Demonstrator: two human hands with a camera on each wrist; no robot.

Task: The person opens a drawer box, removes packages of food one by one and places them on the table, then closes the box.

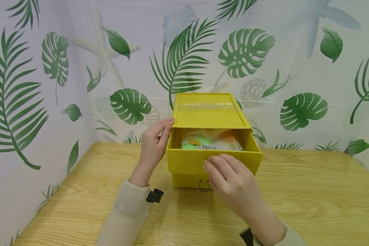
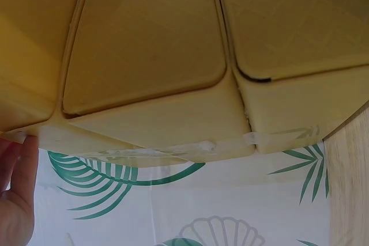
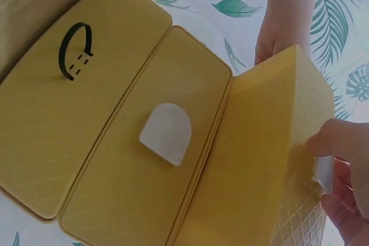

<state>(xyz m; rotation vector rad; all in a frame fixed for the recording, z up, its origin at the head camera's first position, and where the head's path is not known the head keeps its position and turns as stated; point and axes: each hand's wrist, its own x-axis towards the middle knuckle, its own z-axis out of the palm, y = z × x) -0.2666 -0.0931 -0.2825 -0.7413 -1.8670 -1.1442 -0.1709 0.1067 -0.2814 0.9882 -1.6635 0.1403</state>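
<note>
Cloth printed with green leaves, starfish and shells hangs behind and along the left side. Before it spreads the wooden table, and on it, close to the cloth and near the middle, stands the yellow cabinet, a stack of drawers. Its top drawer is pulled part of the way out towards the person; the fronts below it sit flush in the right wrist view.

The hands are well apart, both in pale sleeves. The right hand is at the top drawer's front, thumb and fingers pinching its white tab. The left hand rests against the cabinet's upper left edge, fingers extended, fingertips touching it.

Inside the drawer lies a packet with green and orange colours and a barcode label; its print is too small to read. Clear tape crosses the cabinet's top. A black loop is fixed to the lowest front.
</note>
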